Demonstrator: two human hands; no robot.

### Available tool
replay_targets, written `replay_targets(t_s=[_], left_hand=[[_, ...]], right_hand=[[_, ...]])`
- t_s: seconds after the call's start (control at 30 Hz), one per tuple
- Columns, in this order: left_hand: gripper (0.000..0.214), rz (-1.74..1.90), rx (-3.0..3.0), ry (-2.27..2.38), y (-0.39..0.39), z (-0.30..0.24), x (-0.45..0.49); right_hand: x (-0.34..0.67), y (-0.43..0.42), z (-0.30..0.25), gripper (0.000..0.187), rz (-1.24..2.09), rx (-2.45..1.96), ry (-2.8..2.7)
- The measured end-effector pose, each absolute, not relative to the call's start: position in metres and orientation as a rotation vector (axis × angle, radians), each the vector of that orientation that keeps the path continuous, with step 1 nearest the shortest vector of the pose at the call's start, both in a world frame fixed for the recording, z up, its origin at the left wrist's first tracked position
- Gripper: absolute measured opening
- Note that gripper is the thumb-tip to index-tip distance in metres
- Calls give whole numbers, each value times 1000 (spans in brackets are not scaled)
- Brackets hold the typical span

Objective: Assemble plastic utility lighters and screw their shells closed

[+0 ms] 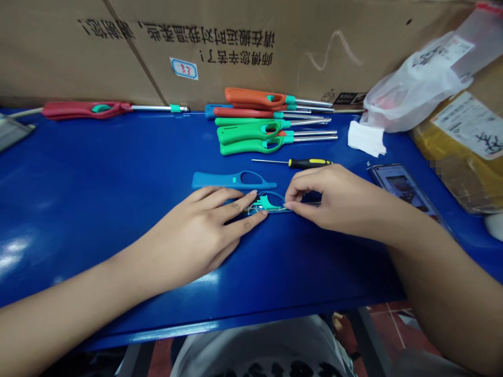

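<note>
Open blue gas lighter (261, 201) lies flat mid-table, near the front edge, between the two hands; one half of its shell is off, so I see the insides: a toothed, curved turquoise trigger (269, 203), thin wire, small metal parts, a rounded finger loop, smooth hard plastic throughout. Left hand (204, 222) lies over its rear end, palm down, fingers spread and clasping nothing, two fingertips resting on the lighter either side of the trigger. Right hand (330, 193): thumb and forefinger pinched at the lighter's front end; I can't tell whether wire or casing sits between them. Just beyond, the matching blue shell half (218, 180), matte, tapered, its loop toward the right hand. Past that, a screwdriver (310, 163), slim steel shaft, black-and-yellow handle. Farther out, a stack of orange, red, green and blue lighters (245, 133), bright metal tubes pointing right; a red lighter (86, 110) alone at left. Table (98, 183) glossy blue, throwing back glare. Behind, a printed cardboard box (236, 15); to the right, a crinkled translucent plastic bag (416, 89), folded white tissue (365, 137) and a lit phone (406, 188).
</note>
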State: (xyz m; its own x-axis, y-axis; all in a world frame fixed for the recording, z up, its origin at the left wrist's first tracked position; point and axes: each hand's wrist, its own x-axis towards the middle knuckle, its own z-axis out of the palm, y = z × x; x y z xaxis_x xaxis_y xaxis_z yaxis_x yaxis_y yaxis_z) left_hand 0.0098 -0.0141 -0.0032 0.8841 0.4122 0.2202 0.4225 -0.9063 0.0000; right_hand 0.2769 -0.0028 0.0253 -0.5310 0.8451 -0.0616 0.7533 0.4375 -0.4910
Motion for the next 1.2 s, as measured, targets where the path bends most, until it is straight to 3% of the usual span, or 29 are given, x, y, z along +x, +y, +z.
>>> replay_targets(t_s=[0.93,1.2], left_hand=[[35,-597,-3097,-672,-4,-5,3],[27,-741,-3028,-1060,13,4,-6]], right_hand=[[278,-6,23,16,509,-1293,-2629],[280,-7,23,16,436,-1341,-2662]])
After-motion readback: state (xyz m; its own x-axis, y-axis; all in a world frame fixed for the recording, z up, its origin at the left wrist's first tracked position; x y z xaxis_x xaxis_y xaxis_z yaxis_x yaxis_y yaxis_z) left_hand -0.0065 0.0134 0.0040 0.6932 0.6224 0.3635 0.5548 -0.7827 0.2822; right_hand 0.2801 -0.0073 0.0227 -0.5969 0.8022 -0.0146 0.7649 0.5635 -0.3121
